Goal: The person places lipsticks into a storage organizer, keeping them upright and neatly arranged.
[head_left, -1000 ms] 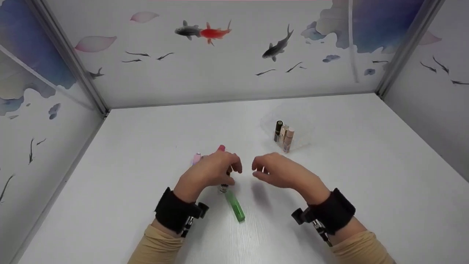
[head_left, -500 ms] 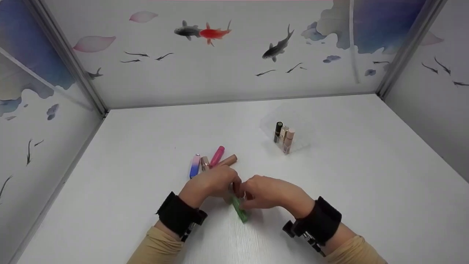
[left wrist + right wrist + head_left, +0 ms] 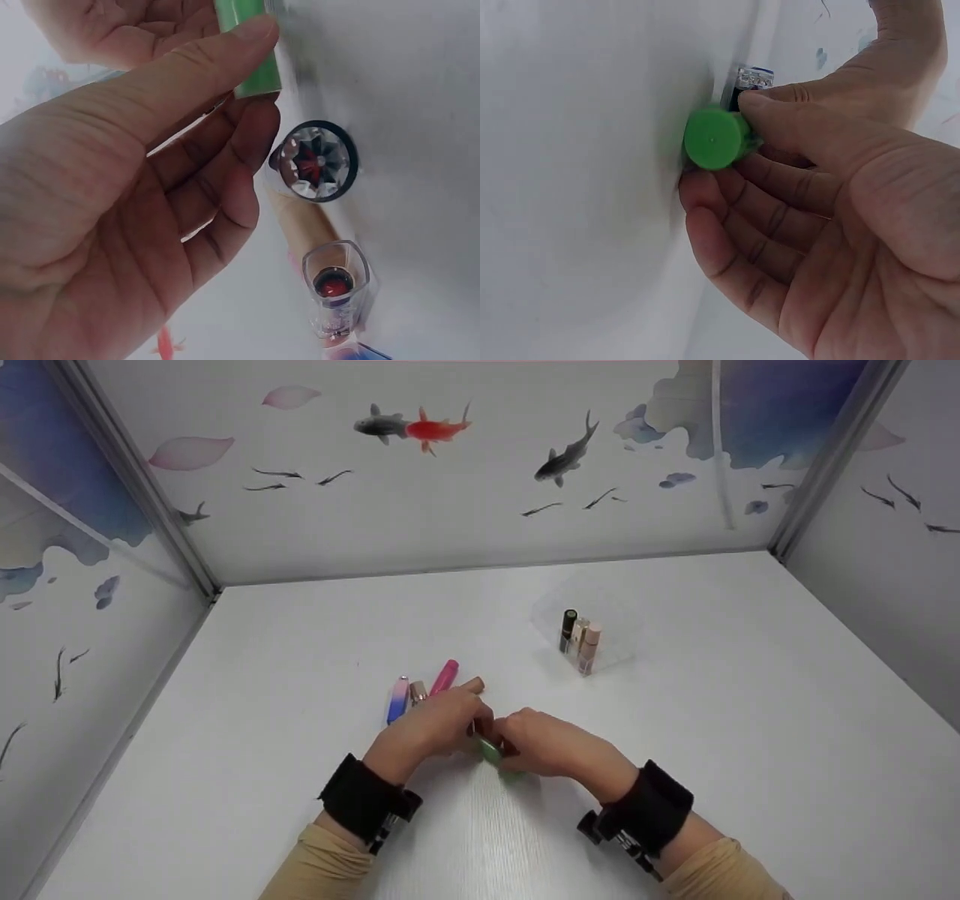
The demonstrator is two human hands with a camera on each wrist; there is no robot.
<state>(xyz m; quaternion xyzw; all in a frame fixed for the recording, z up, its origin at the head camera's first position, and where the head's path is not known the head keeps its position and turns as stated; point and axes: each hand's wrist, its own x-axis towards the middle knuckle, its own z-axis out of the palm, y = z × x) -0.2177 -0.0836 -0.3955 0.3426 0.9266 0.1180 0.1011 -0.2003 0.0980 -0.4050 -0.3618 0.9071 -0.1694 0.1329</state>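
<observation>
So, green tube (image 3: 489, 750): between both hands, low over white table (image 3: 720, 720); contact with it cannot be told.
Left hand (image 3: 431, 726): thumb on top, fingers curled beneath, pinching one end of green tube.
Right hand (image 3: 551, 742): thumb and fingertips round other end, gripping; remaining fingers bent.
Writing: small marks on clear square end (image 3: 336, 311), too blurred to read.
Loose tubes: blue-and-pink tube (image 3: 398, 701), beige tube (image 3: 418, 691), pink tube (image 3: 445, 677), brown tube (image 3: 474, 685); close together, just beyond left hand.
In the way: left hand, covering parts of beige tube and brown tube in head view.
Black-rimmed end (image 3: 315, 161): clear, faceted, near left fingertips.
Clear holder (image 3: 619, 645): well apart, farther back on right; black-capped tube (image 3: 569, 622), gold-topped tube (image 3: 580, 631), pale pink tube (image 3: 590, 647) standing in it.
Back wall (image 3: 480, 502): printed with fish, one red.
</observation>
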